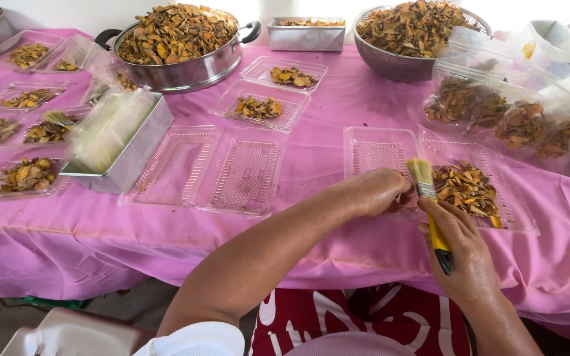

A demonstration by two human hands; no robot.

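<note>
A paintbrush (430, 211) — yellow-handled, bristles up — is being gripped firmly in the right hand (466, 257) near the table's front edge, beside a clear hinged tray (377, 148) of dried slices; the left hand (377, 191) is being pinched shut at the tray's rim — its contents cannot be told.

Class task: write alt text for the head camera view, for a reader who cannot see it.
A person's right hand holds a yellow-handled brush upright beside an open clear tray of dried orange-brown slices, while the left hand rests at the tray's edge. More trays, pots and bags of slices cover the pink tablecloth.
</note>
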